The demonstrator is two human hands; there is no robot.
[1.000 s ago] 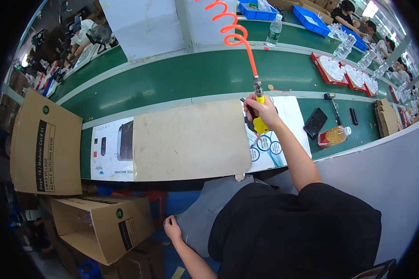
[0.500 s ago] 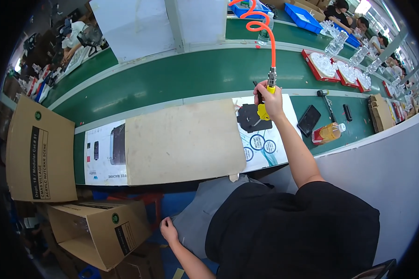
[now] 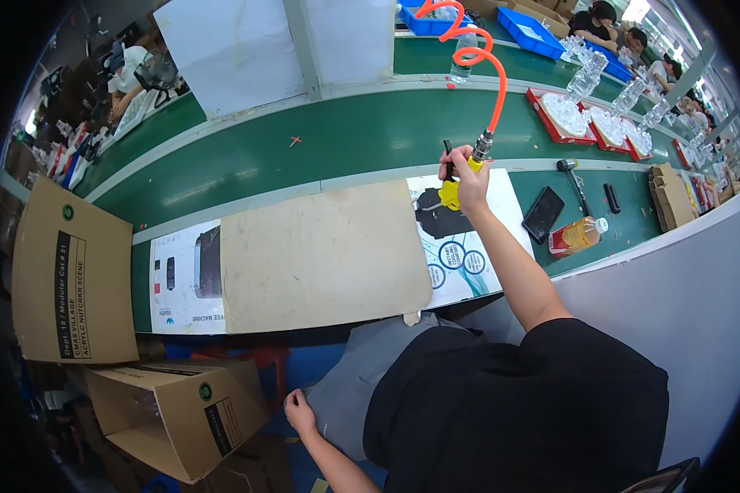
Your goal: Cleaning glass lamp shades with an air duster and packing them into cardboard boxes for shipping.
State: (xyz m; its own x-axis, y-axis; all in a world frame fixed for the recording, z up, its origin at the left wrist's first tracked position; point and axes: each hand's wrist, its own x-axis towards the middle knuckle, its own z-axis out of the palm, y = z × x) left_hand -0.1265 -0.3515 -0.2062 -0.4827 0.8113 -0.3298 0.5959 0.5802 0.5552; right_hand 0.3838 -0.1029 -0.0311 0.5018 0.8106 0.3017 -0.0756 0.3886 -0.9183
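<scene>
Right hand (image 3: 471,182) grips yellow air tool (image 3: 452,191); phone (image 3: 543,214), bottle (image 3: 578,236) near.

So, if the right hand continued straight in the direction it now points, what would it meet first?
Probably the green conveyor belt. The right hand holds the yellow air tool and points away from the person, across the printed box. Depth is unclear, so this is hedged.

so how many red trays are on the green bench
3, in a row at the far right: one red tray, the next, the last; more may hide past the rim.
</scene>
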